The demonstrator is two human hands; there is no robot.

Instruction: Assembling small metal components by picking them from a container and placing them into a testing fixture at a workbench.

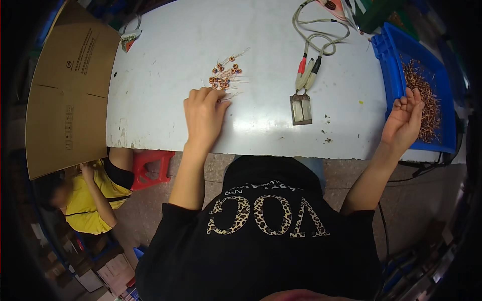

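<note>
A loose cluster of small copper-wound ring coils point(221, 80) with thin wire tails lies on the white table. At its near edge is my left hand point(205, 113), back upward and fingers bent. Its thumb and index finger close around one small ring coil point(218, 101), partly hidden by the fingers. My right hand point(404, 118) is at the near left rim of a blue bin point(389, 65), palm turned inward. Its fingers are loosely bent and I see nothing held in them. Many copper-coloured coils point(424, 100) with wire ends fill the bin.
Right of the coils, a metal block point(301, 109) with two pale plates connects to clip leads and grey cables point(321, 37). A cardboard box point(68, 95) stands at the left table edge. Beyond it, a person in yellow point(90, 200) is beside a red stool point(153, 168).
</note>
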